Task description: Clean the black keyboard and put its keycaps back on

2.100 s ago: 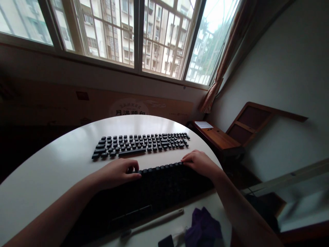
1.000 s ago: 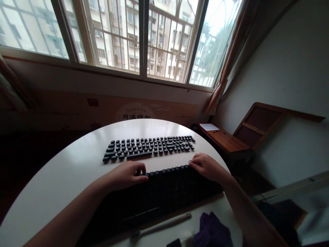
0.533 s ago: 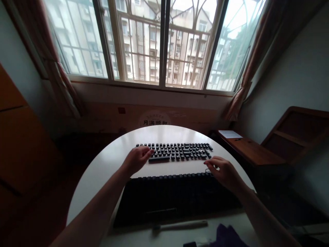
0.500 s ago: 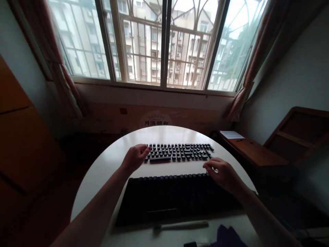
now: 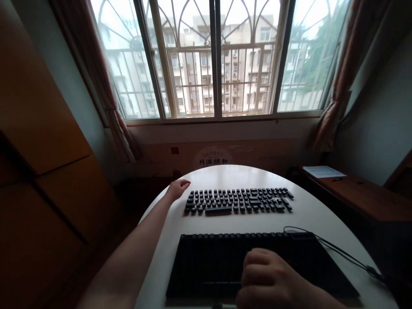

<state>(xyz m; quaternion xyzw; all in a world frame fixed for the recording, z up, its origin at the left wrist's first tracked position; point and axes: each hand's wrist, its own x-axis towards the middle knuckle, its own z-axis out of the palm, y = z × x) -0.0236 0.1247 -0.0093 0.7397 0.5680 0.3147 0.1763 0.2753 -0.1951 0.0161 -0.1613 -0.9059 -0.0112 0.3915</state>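
Note:
My left hand [image 5: 179, 189] is by the table's left edge, just beyond the left end of several dark keycaps [image 5: 236, 200] laid out in rows. Its fingers are curled together; whatever may be between them is hidden. My right hand [image 5: 265, 279] is closed in a fist over the front part of a black keyboard [image 5: 206, 262], its back towards me and its fingertips hidden. A sliver of a thin tool, partly pale [image 5: 228, 306], shows at the bottom edge beside this hand. From the keyboard's back right runs a black cable [image 5: 341, 252].
The round white table [image 5: 238, 173] stands before a barred window [image 5: 219, 68]. To the right is a low wooden table [image 5: 363, 197] with a sheet of paper [image 5: 324, 171] on it. An orange-brown cabinet [image 5: 48, 184] stands at left, and a printed carton [image 5: 267, 153] lies beneath the window.
My left hand has moved off the keycaps towards the table's left edge. My right hand has come back from the keyboard's far right corner to its front. The view has shifted left and up.

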